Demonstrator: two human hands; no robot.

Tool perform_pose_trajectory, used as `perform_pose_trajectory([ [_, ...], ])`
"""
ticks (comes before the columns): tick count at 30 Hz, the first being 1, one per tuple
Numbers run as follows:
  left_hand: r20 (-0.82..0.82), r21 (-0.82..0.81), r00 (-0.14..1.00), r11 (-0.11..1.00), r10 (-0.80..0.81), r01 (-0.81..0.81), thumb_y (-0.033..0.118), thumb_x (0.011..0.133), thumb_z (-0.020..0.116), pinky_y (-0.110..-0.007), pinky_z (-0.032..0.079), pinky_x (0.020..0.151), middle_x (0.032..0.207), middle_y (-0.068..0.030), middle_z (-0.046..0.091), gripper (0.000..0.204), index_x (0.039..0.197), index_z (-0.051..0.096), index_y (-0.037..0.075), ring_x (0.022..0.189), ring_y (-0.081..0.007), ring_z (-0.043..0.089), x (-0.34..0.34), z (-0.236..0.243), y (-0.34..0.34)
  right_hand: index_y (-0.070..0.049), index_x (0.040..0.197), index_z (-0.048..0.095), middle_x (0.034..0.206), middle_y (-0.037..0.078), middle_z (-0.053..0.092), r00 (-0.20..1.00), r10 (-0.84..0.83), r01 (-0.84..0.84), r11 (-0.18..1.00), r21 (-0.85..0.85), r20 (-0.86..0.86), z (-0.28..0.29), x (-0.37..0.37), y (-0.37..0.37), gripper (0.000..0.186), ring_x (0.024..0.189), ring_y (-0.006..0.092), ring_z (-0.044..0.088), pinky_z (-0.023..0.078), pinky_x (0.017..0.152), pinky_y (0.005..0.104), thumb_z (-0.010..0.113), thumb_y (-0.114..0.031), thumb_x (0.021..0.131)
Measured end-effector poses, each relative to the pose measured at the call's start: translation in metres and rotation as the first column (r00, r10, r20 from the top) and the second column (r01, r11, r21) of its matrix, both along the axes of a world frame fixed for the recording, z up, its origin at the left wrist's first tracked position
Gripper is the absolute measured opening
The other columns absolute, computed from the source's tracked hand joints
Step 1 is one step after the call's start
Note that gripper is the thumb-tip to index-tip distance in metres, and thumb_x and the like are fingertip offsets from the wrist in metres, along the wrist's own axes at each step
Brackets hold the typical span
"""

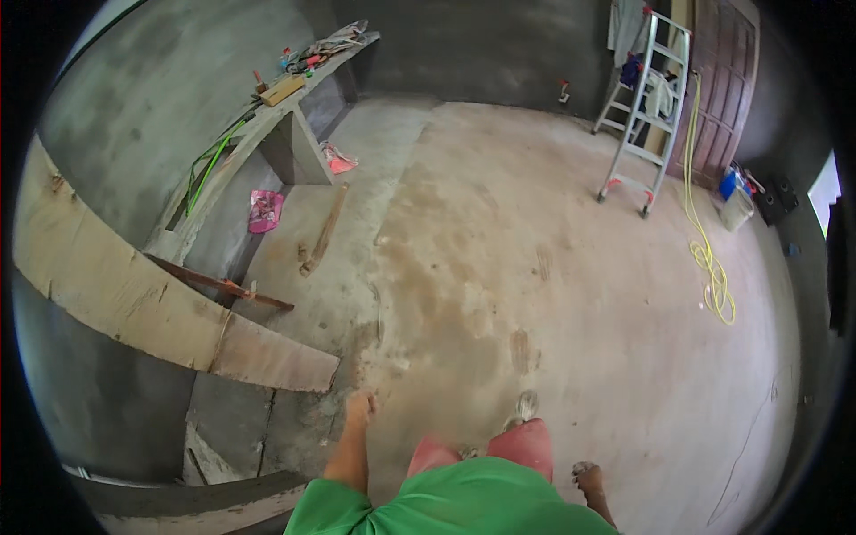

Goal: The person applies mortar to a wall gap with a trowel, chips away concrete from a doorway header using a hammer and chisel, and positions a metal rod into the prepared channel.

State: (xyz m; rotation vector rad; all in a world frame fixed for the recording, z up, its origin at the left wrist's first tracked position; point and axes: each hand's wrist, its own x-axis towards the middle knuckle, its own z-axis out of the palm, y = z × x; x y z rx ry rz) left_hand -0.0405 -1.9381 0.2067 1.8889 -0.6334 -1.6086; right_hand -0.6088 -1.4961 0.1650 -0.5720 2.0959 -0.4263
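Note:
My left hand (361, 407) hangs at my left side with its fingers curled in, and nothing shows in it. It is nearest to the end of a long, pale, worn board (134, 285), which runs in from the left; a gap seems to lie between them. Low at my right side is my right hand (587, 476), grey with dust on the fingers. Its fingers are curled too, with no object visible, over the bare concrete floor (642, 357). One light-coloured foot (524, 407) shows ahead of my knees.
A concrete counter (308, 94) along the left wall carries tools and green tubing (209, 174). A pink bag (265, 211) and a wood strip (325, 232) lie near it. At the far right stand a stepladder (644, 152), a brown door (720, 98), a bucket (737, 210) and a yellow hose (709, 259).

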Motion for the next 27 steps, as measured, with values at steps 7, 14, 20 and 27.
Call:
perform_pose_trajectory([
  [7,0.040,0.325,0.878,0.837,-0.476,0.440,0.029,0.092,0.049,-0.037,0.043,0.049,0.072,-0.0089,0.055,0.023,0.088,0.055,0.008,0.059,-0.0231,0.050,-0.116,-0.079,0.002,-0.007,0.093,0.069,0.093,0.005,0.070,0.888,0.217,-0.136,0.966,-0.219,0.406,-0.080,-0.150,-0.093,0.012,0.081,0.0133,0.068,0.055,0.065,0.0312,0.060,-0.013,0.087],
  [14,-0.785,0.553,0.515,0.764,0.344,0.333,0.043,0.095,0.037,-0.032,0.034,0.045,0.073,-0.0010,0.053,0.038,0.093,0.058,0.012,0.058,-0.0219,0.045,-0.123,-0.074,-0.119,-0.008,0.073,0.069,0.064,0.007,0.067,0.914,0.372,-0.406,0.856,0.320,0.164,-0.048,-0.307,-0.351,0.035,0.051,0.0178,0.063,0.052,0.051,0.0364,0.061,-0.037,0.092],
  [20,-0.853,0.340,0.406,0.939,0.329,-0.047,0.040,0.096,0.044,-0.032,0.035,0.046,0.074,0.0017,0.054,0.032,0.094,0.059,0.012,0.052,-0.0160,0.044,-0.150,-0.071,-0.200,-0.006,0.080,0.066,0.068,0.006,0.065,0.904,0.379,-0.391,0.920,-0.024,-0.196,-0.023,-0.378,-0.666,0.026,0.059,0.0167,0.061,0.053,0.059,0.0356,0.055,-0.027,0.092],
  [27,-0.107,0.369,0.949,0.874,-0.298,0.316,0.028,0.093,0.049,-0.032,0.039,0.044,0.069,-0.0034,0.055,0.023,0.085,0.058,0.009,0.051,-0.0177,0.048,-0.194,-0.080,-0.382,-0.003,0.097,0.068,0.079,0.009,0.068,0.971,0.135,-0.091,0.971,-0.220,0.195,0.013,-0.317,-0.934,0.014,0.060,0.0157,0.064,0.049,0.045,0.0317,0.061,-0.008,0.086],
])
